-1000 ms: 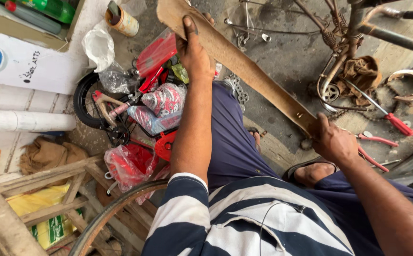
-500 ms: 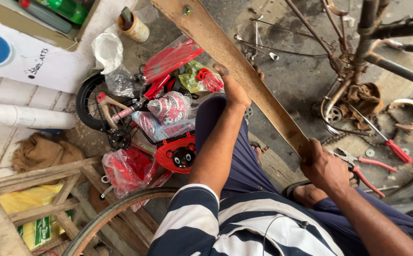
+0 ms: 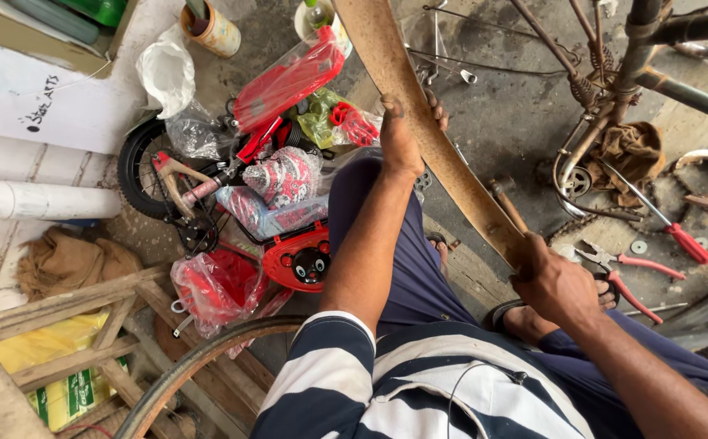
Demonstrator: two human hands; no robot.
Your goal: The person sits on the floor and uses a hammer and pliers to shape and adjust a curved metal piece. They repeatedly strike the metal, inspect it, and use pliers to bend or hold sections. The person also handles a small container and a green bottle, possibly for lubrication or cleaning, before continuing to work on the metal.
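While gripped by hands, curved rusty mudguard (image 3: pixel 431 142)

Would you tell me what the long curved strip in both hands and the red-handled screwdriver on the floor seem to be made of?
Curved strip: probably sheet metal, likely a bicycle mudguard; dull brown, rusty-looking surface, thin and evenly bent. Left hand and right hand grip it. Red-handled screwdriver: shiny metal shaft, handle probably plastic, judging by its glossy red.

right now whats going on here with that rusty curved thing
A person in a striped shirt holds a long, rusty curved metal strip, likely a bicycle mudguard, in both hands. The left hand grips it midway; the right hand grips its near end. A small red children's bicycle wrapped in plastic lies on the floor to the left, red-handled pliers to the right.
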